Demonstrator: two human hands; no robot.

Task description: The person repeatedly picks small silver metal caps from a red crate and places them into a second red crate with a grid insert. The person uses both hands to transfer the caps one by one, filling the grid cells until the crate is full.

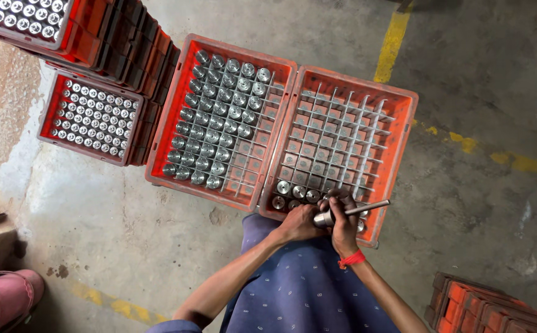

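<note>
Hands meet just over near edge of rt crate (404, 105): left hand (299, 225) curled round steel cylinder (324, 219), right hand (344, 229) pinching rod (367, 208), prob mid-check; next calls for free cell nearby.

Single view, head-worn camera, looking almost straight down over person's own forearms onto concrete floor (126, 222); near, roughly arm's reach. Both hands low centre of frame, at near edge of right orange crate (398, 160). Left orange crate (163, 142) mid-frame. Stacked crates (114, 37) top left, yellow floor line (392, 43) top right. No second view to share scene
</note>
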